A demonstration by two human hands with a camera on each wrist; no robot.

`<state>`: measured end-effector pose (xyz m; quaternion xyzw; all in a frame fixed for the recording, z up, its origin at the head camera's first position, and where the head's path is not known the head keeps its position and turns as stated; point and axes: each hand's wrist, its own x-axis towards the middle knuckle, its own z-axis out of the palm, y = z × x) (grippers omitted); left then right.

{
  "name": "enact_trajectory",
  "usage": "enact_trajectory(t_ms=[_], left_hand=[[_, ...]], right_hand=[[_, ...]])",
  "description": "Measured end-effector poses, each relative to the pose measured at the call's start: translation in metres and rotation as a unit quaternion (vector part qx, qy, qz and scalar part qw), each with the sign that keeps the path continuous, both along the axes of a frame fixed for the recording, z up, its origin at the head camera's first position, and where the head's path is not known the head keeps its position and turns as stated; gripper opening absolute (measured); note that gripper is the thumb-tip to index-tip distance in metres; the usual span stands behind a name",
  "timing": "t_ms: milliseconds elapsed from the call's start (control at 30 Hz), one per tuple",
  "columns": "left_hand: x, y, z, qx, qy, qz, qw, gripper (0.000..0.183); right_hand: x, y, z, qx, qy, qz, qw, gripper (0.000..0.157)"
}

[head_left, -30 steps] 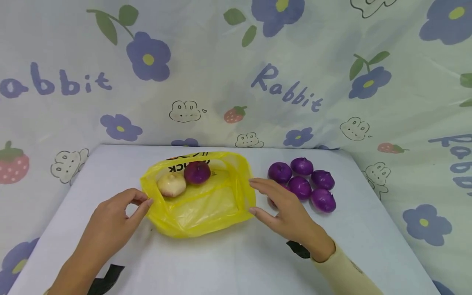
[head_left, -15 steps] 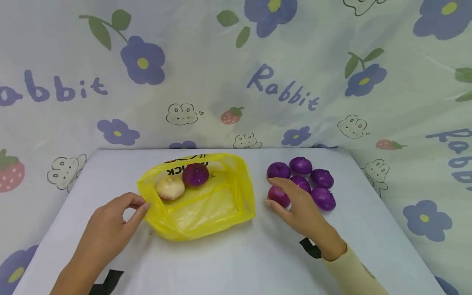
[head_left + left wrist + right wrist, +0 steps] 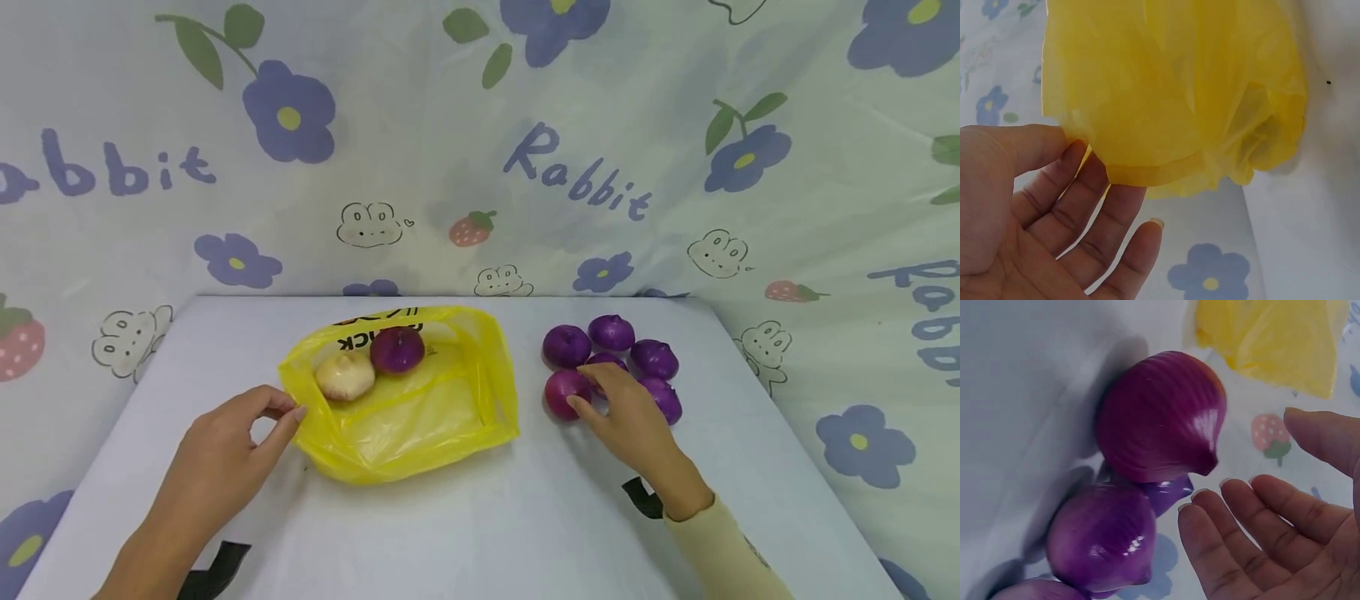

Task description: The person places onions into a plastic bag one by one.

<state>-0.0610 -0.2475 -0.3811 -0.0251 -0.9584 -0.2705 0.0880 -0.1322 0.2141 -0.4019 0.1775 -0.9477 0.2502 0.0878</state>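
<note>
My left hand [image 3: 228,450] pinches the left rim of a yellow plastic bag [image 3: 412,462] between thumb and fingers. The left wrist view shows that thumb meeting a fingertip on the edge of the bag [image 3: 1141,94]. Inside the open-mouthed bag lie a pale onion [image 3: 347,377] and a purple onion [image 3: 397,350]. Over on the right, my right hand [image 3: 637,425] hovers at a reddish-purple onion [image 3: 562,395], thumb and fingers spread. In the right wrist view a gap separates these fingers [image 3: 1260,544] from the onion [image 3: 1160,419].
Several more purple onions [image 3: 611,333] sit clustered behind and beside the right hand on the white table [image 3: 480,533]. Black strips [image 3: 217,571] lie near each forearm. A printed cloth [image 3: 420,150] hangs behind the table's far edge.
My right hand has moved from the bag's right side rightward to the reddish-purple onion, its thumb and fingers drawing nearer together. The left hand keeps its pinch on the bag.
</note>
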Motion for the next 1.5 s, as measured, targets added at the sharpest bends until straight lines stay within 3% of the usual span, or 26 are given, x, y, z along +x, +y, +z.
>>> enact_trajectory(t_ms=[400, 567, 900, 1300, 1500], left_hand=[[-0.001, 0.0, 0.0, 0.0, -0.007, 0.006, 1.0, 0.016], [-0.001, 0.0, 0.0, 0.001, 0.007, 0.007, 1.0, 0.014], [0.0, 0.0, 0.001, 0.001, 0.017, 0.009, 0.9998, 0.013], [0.0, -0.001, 0.001, 0.001, 0.019, 0.01, 0.9998, 0.012], [0.0, -0.002, 0.0, -0.001, 0.019, 0.011, 0.9998, 0.012]], right_hand=[[-0.009, 0.007, -0.012, -0.006, -0.039, -0.039, 0.998, 0.024], [-0.011, 0.008, -0.015, -0.019, -0.061, -0.053, 0.997, 0.019], [-0.013, 0.008, -0.016, -0.034, -0.042, -0.052, 0.997, 0.007], [-0.014, 0.007, -0.018, -0.03, -0.028, -0.05, 0.998, 0.01], [-0.015, 0.003, -0.024, -0.019, -0.029, -0.052, 0.998, 0.03]])
